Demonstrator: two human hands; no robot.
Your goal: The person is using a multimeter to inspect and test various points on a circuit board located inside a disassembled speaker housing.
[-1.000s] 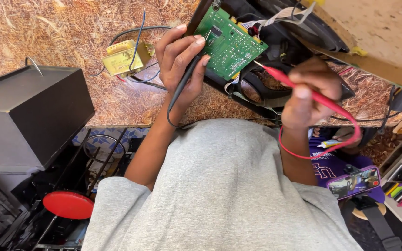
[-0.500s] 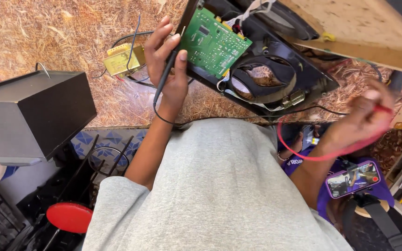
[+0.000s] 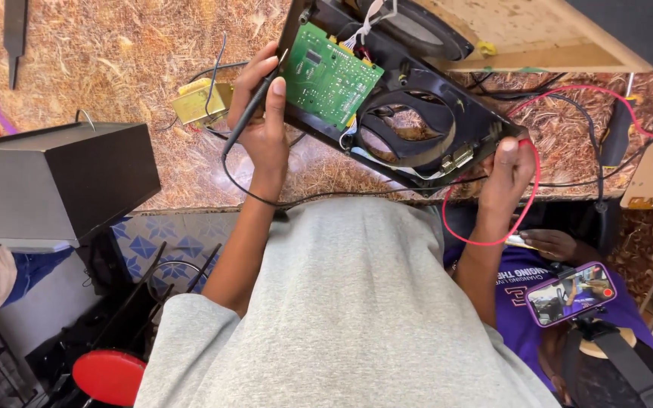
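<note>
while the left hand point(image 3: 262, 125) grips a thin black probe point(image 3: 255, 106) at 9 o'clock of the green board point(image 3: 330, 75), keep its tip steady | right hand point(image 3: 509, 170) is closed on the red wire point(image 3: 527, 204) and black frame point(image 3: 417, 113) corner at 3 o'clock | yellow box part point(image 3: 199, 102) lies at 9 o'clock | no labels seen clearly

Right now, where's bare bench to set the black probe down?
Bare bench runs upper left, between the dark tool and the yellow part. Crowded on the right: the black panel, wooden board and cables. The left hand holds the probe.
</note>
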